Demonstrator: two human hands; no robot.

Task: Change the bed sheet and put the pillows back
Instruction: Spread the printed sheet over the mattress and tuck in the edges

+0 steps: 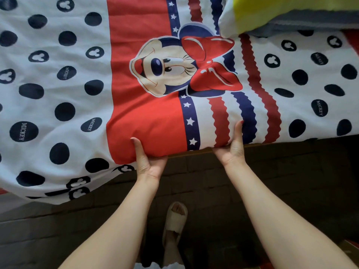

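Observation:
A pillow (155, 121) in a red, white and blue case with a cartoon mouse print lies across the bed, its near end at the bed's edge. Under it is the white bed sheet (58, 94) with dark blue dots, which hangs over the edge at the lower left. My left hand (148, 160) grips the pillow's near red corner, thumb up its side and fingers hidden beneath. My right hand (234, 146) grips the near end at the striped part in the same way.
A yellow and white pillow (272, 10) lies on a grey folded cloth (310, 22) at the top right of the bed. Below the bed edge is dark tiled floor (272, 181). My foot in a beige slipper (174, 220) stands between my arms.

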